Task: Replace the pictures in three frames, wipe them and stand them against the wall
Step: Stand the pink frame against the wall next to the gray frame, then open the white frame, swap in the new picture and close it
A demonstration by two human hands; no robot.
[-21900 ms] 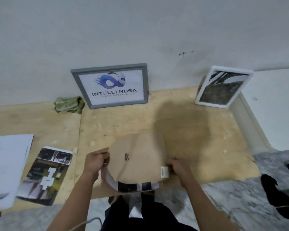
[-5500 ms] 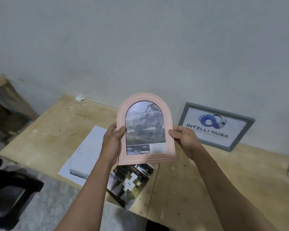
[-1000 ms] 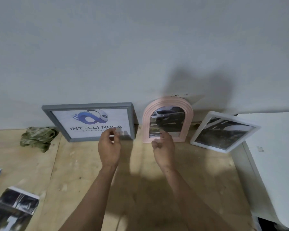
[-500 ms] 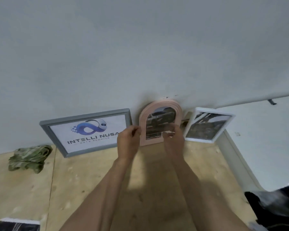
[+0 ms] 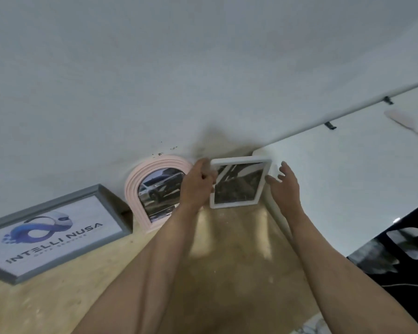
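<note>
Three frames now stand along the far edge of the pale plywood desk (image 5: 227, 273), against the grey-white wall (image 5: 203, 68): a wide grey rectangular frame with a blue logo print (image 5: 56, 231) at the left, a pink arched frame showing a car photo (image 5: 155, 191) in the middle, and a white rectangular frame with a dark black-and-white picture (image 5: 239, 183) at the right. Half a second ago both hands were on the pink arched frame; they have since left it leaning on its own and moved right to the white one. The left hand (image 5: 197, 184) is closed on the white frame's left edge, fingers curled over the rim. The right hand (image 5: 284, 184) is spread, fingers apart, just beside the frame's right edge; whether a fingertip touches it I cannot tell.

Compared with a second ago, the white frame is less tilted: it then lay slanted with its top leaning right, near the white cabinet (image 5: 336, 177), and it now sits nearly square, close to the pink frame. The view has also swung right, so the green cloth has dropped out of sight.

In my judgement this is a final straightening of the row, with the placing step almost done.
</note>
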